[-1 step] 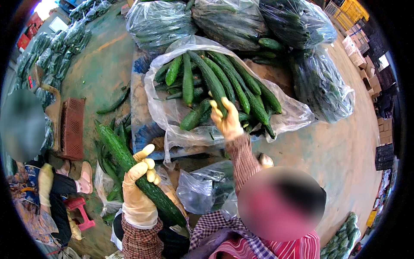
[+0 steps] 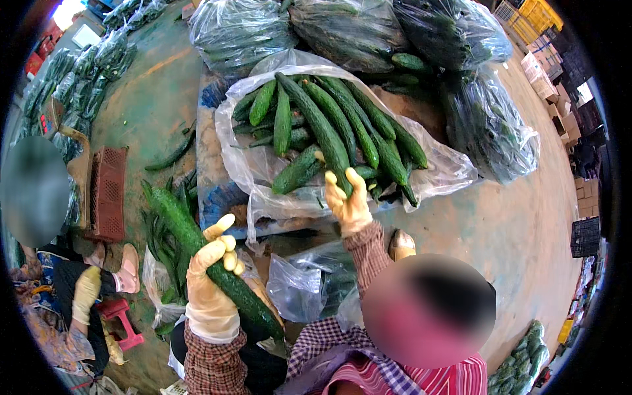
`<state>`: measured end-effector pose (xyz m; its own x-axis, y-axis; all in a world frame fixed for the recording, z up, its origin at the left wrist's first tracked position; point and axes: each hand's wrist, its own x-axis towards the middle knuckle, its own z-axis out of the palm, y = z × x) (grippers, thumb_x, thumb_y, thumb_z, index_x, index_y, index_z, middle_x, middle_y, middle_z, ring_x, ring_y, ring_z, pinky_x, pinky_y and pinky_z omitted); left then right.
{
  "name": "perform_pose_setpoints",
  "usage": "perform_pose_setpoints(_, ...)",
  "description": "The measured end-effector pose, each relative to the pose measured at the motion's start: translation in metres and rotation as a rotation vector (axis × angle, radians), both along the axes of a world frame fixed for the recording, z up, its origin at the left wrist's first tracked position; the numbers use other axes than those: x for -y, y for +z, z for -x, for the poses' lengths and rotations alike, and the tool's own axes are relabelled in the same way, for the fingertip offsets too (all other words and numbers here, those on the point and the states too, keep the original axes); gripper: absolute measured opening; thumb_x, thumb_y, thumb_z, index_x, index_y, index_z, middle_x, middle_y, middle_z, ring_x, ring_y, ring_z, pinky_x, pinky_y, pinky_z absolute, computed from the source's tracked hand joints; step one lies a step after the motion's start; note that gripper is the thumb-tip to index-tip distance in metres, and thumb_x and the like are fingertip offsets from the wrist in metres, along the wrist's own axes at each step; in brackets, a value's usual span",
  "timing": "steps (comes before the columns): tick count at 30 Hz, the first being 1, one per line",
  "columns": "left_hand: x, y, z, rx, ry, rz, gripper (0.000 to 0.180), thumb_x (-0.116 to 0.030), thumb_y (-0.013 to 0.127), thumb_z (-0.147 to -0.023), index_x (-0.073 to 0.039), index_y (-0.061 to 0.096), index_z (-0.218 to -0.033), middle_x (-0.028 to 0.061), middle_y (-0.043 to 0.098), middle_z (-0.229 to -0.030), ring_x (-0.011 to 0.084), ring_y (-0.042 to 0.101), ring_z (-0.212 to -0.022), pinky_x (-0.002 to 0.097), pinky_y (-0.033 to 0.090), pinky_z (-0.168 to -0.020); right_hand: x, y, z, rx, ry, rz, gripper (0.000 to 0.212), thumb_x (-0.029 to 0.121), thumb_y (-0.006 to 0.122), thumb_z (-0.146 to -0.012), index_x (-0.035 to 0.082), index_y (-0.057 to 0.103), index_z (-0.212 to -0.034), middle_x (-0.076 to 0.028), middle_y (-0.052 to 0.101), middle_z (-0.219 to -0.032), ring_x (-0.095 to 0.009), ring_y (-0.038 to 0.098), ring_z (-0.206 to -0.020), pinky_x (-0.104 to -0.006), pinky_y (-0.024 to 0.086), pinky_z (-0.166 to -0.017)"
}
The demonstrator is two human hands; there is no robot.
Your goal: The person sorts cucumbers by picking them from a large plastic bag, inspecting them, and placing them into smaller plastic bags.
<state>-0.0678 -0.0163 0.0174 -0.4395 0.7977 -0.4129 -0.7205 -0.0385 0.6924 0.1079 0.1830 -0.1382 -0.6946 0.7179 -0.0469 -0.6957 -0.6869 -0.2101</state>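
My left hand (image 2: 212, 299), in a pale yellow glove, is closed around the middle of a long, bumpy green cucumber (image 2: 172, 214). This cucumber slants from upper left to lower right above the floor. My right hand (image 2: 350, 209), gloved alike, pinches the near end of another long cucumber (image 2: 317, 122). That one lies on top of several others (image 2: 392, 158) on an open clear plastic bag (image 2: 266, 205). The bag is spread flat, its edges loose around the cucumbers. A shorter cucumber (image 2: 297, 169) rests just left of my right hand.
Filled plastic bags of cucumbers (image 2: 243, 36) line the far side, with another (image 2: 490, 128) at the right. Loose cucumbers (image 2: 161, 247) lie at the left, near a brown perforated crate (image 2: 106, 194). A co-worker's gloved hand (image 2: 85, 296) is near a pink stool (image 2: 122, 322).
My right hand has moved slightly nearer to me, its cucumber's near end coming along. My left hand keeps its cucumber. The co-worker's gloved hand has shifted to the right.
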Motion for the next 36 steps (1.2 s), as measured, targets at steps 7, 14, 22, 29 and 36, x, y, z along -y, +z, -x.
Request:
perform_pose_setpoints(7, -0.011, -0.009, -0.006, 0.058, -0.073, -0.008, 0.043, -0.009, 0.059, -0.08, 0.005, 0.052, -0.12, 0.0034, 0.059, -0.082, 0.0103, 0.053, -0.061, 0.026, 0.048, -0.057, 0.06, 0.035, -0.012, -0.403, 0.285, 0.2, 0.082, 0.033, 0.049, -0.09, -0.009, 0.001, -0.141, -0.002, 0.038, -0.054, -0.006, 0.028, -0.035, -0.0197, 0.024, -0.032)
perform_pose_setpoints(14, -0.009, -0.021, 0.0, 0.117, -0.054, -0.181, 0.066, -0.005, 0.056, -0.075, -0.002, 0.034, -0.137, 0.0182, 0.048, -0.132, 0.0298, 0.052, -0.116, 0.041, 0.043, -0.098, 0.083, 0.06, 0.0, -0.025, 0.332, -0.202, 0.086, 0.035, 0.06, -0.084, -0.008, 0.014, -0.142, 0.0, 0.044, -0.054, -0.007, 0.033, -0.037, -0.0201, 0.028, -0.035)
perform_pose_setpoints(22, -0.011, -0.027, -0.001, 0.164, -0.039, -0.169, 0.054, -0.013, 0.058, -0.08, -0.002, 0.041, -0.13, 0.0148, 0.049, -0.129, 0.0268, 0.051, -0.115, 0.0439, 0.042, -0.098, 0.099, 0.099, 0.011, 0.585, 0.092, -1.036, 0.079, 0.016, 0.07, -0.076, 0.006, 0.028, -0.143, -0.008, 0.045, -0.136, -0.009, 0.053, -0.099, -0.0222, 0.042, -0.084)
perform_pose_setpoints(29, 0.003, -0.028, 0.004, -0.157, 0.223, -0.001, 0.048, 0.001, 0.063, -0.072, -0.005, 0.053, -0.119, 0.0077, 0.057, -0.117, 0.0188, 0.056, -0.104, 0.0295, 0.046, -0.083, 0.109, 0.079, 0.032, 0.569, 0.354, -0.469, 0.062, 0.022, 0.061, -0.087, 0.006, 0.034, -0.14, -0.009, 0.066, -0.094, -0.005, 0.05, -0.063, -0.0178, 0.04, -0.058)
perform_pose_setpoints(36, 0.018, -0.016, 0.026, -0.122, 0.361, 0.135, 0.051, -0.002, 0.06, -0.074, -0.008, 0.051, -0.124, 0.0067, 0.057, -0.112, 0.0148, 0.057, -0.093, 0.0249, 0.049, -0.071, 0.124, 0.054, 0.064, 0.185, 0.46, -0.058, 0.062, 0.044, 0.048, -0.089, -0.007, 0.047, -0.122, -0.007, 0.055, -0.054, -0.012, 0.041, -0.037, -0.024, 0.032, -0.035)
